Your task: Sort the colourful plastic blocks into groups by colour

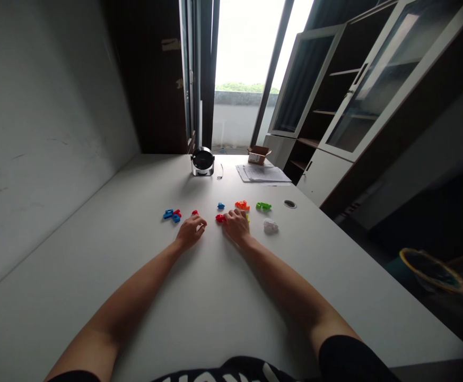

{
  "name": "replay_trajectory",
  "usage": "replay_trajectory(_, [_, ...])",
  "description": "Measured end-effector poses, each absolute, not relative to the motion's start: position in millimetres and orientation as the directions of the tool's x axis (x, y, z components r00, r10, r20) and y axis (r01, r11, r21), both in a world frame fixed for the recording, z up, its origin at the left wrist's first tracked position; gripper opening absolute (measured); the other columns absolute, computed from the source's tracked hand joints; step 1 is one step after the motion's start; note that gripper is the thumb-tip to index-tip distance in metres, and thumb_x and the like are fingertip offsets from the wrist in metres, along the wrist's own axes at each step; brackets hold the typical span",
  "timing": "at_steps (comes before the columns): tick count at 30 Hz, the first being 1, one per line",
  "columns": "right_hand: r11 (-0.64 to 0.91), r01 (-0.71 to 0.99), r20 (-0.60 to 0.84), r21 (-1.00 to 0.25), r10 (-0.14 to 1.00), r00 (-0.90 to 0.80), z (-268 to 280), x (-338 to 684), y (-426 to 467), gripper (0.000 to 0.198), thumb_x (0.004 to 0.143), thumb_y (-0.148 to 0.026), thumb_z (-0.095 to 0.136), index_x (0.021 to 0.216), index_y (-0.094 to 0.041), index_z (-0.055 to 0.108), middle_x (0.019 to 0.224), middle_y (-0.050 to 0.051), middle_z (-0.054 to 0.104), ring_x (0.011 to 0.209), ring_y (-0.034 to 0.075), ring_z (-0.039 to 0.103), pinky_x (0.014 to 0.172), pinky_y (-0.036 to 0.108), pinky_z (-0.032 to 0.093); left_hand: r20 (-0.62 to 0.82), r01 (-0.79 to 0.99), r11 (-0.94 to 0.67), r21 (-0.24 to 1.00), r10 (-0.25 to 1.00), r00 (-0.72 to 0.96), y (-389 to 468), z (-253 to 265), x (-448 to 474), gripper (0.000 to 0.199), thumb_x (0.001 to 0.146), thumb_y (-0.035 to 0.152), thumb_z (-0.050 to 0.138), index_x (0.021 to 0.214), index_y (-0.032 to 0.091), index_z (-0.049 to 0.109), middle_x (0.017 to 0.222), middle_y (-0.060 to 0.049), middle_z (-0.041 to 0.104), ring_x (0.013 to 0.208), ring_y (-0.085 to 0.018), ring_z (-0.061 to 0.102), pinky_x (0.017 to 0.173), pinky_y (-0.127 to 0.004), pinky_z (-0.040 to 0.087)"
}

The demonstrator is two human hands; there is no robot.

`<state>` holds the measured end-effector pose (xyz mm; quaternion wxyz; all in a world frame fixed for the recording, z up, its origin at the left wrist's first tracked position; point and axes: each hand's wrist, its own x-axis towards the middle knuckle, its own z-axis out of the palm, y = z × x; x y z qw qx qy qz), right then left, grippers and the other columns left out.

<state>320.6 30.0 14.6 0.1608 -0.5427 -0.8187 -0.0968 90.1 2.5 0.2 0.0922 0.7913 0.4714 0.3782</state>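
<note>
My left hand rests low over the white table, its fingers loosely curled and a gap showing between thumb and forefinger. Just beyond its knuckles lies a small red plastic piece. My right hand bends down with thumb and fingertips at another red plastic piece, partly covered by the hand. Yellow pieces peek out past its far side. A small blue piece and an orange cluster lie behind it. To the left sits a group of blue pieces with red among them.
Green pieces and clear pieces lie to the right, near a round cable hole. At the back stand a round black device, papers and an open cardboard box. A wall borders the left.
</note>
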Motion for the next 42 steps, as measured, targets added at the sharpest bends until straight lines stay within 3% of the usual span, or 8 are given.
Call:
replay_trajectory(16, [0.434,0.899,0.399,-0.066,0.837,-0.375,8.0,321.5,30.3,0.025,0.1,-0.032,0.054,0.115,-0.021,0.07,0.113,0.01,0.069,0.112,0.028,0.051,0.101,0.04,0.029,0.488,0.689,-0.528,0.497,0.826,0.28,0.2,3.0,89.9,0.014,0.088,0.015,0.059,0.089,0.022,0.07,0.097,-0.006,0.069,0.087,-0.022,0.065,0.078,-0.035,0.053])
replay_trajectory(23, [0.476,0.874,0.475,-0.1,0.795,-0.378,4.0,322.3,31.1,0.02,0.099,-0.028,0.055,0.111,-0.022,0.07,0.112,0.01,0.068,0.109,0.028,0.053,0.098,0.041,0.036,0.454,0.724,-0.488,0.487,0.85,0.268,1.4,1.8,89.4,0.014,0.089,0.017,0.058,0.091,0.022,0.071,0.099,-0.005,0.069,0.089,-0.021,0.064,0.084,-0.035,0.051])
replay_trajectory(31, [0.647,0.756,0.466,-0.095,0.7,-0.541,-1.3,322.0,28.7,0.021,0.096,-0.023,0.06,0.114,-0.025,0.071,0.127,0.01,0.063,0.115,0.028,0.053,0.092,0.041,0.046,0.506,0.891,-0.189,0.412,0.861,-0.051,13.4,2.6,66.0,0.018,0.091,0.023,0.054,0.091,0.022,0.072,0.107,-0.009,0.07,0.11,-0.029,0.057,0.101,-0.044,0.04])
replay_trajectory(37, [0.665,0.742,0.465,-0.089,0.686,-0.559,-2.1,323.1,28.2,0.022,0.095,-0.024,0.062,0.115,-0.025,0.071,0.132,0.011,0.061,0.12,0.03,0.052,0.095,0.044,0.047,0.515,0.896,0.073,0.439,0.797,-0.317,27.4,-1.5,31.9,0.02,0.09,0.027,0.057,0.104,0.022,0.07,0.124,-0.012,0.063,0.124,-0.033,0.049,0.11,-0.047,0.034])
replay_trajectory(42, [0.652,0.754,0.479,-0.08,0.688,-0.545,-4.1,323.9,30.7,0.021,0.094,-0.024,0.062,0.113,-0.025,0.071,0.131,0.011,0.062,0.121,0.03,0.054,0.1,0.044,0.045,0.403,0.876,0.118,0.467,0.854,-0.33,36.9,-13.9,22.8,0.031,0.088,0.035,0.061,0.117,0.024,0.066,0.132,-0.012,0.06,0.123,-0.032,0.051,0.107,-0.045,0.04])
